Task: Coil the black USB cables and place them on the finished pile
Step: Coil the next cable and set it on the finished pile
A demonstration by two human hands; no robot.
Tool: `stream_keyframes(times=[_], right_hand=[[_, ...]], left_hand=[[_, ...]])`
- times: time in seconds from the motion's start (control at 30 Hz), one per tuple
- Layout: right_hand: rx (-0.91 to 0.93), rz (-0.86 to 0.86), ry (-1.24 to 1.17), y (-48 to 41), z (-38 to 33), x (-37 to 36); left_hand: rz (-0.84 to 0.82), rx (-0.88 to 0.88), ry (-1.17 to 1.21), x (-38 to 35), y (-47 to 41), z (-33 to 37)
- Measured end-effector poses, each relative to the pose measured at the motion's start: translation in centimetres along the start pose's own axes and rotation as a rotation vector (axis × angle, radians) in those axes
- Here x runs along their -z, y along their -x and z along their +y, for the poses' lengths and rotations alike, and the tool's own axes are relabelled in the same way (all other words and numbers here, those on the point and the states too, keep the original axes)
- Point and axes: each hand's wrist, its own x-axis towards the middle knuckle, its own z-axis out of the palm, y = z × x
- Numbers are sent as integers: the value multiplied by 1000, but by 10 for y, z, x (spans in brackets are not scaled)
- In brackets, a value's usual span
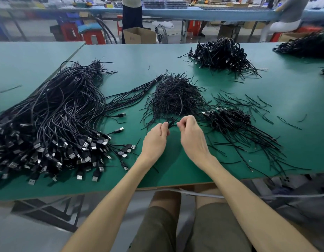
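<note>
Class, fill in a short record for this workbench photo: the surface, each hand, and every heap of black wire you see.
surface: green table
left hand: pinches a small coil of cable
right hand: pinches the same cable, close beside the left
left heap: loose cables with plugs
middle heap: short thin strands
right heap: coiled cables, near the right hand
far heap: more bundled cables

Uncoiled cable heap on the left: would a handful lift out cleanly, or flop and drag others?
Probably floppy: the cable heap sags in loose curves. Likely drags neighbours, since strands cross. The plugs may weigh ends down.
</note>
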Motion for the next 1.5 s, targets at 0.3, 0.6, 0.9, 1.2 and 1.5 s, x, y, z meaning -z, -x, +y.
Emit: stream_keyframes(times=[0.3,0.6,0.9,1.2,1.5], right_hand=[[175,-36,80,1,-9,2],[117,-132,-92,1,6,0],[-129,-289,-586,-13,15,9],[-188,-431,-667,-11,16,9],[-206,-297,-654,-12,20,4]], left_hand=[[18,7,115,4,-2,3],[13,74,369,7,2,9],[-109,14,341,15,5,10],[-142,-35,329,14,8,7],[-140,0,270,14,8,8]])
